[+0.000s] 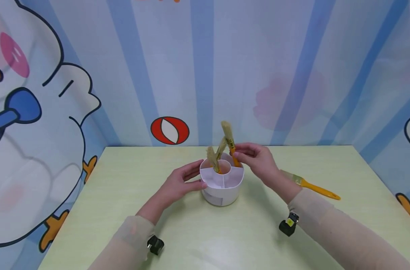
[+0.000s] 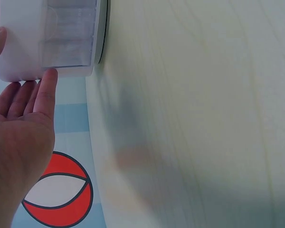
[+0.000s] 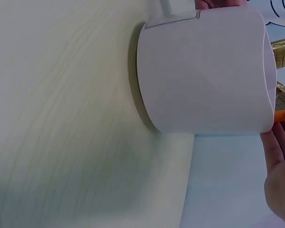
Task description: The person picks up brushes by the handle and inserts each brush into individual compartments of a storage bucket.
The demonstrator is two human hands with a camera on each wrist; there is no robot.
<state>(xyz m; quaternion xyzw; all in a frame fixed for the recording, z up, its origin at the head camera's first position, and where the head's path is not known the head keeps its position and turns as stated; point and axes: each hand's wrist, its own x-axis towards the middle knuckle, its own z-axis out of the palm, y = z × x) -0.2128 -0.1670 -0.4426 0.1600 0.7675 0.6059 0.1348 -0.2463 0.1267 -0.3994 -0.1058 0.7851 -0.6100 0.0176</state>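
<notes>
A white round desk organizer with several compartments around a central cup stands on the table. My left hand holds it from the left, thumb at the front and fingers on the far side; the left wrist view has the fingertips against its wall. Above the right rear compartment, my right hand pinches the orange handle of a paintbrush, bristles up and handle end inside the rim. Two more paintbrushes, one in front and one behind, stand tilted in the organizer with bristles up.
Another paintbrush with a yellow-orange handle lies on the table to the right, partly behind my right forearm. The pale table ends at a striped blue backdrop with cartoon figures.
</notes>
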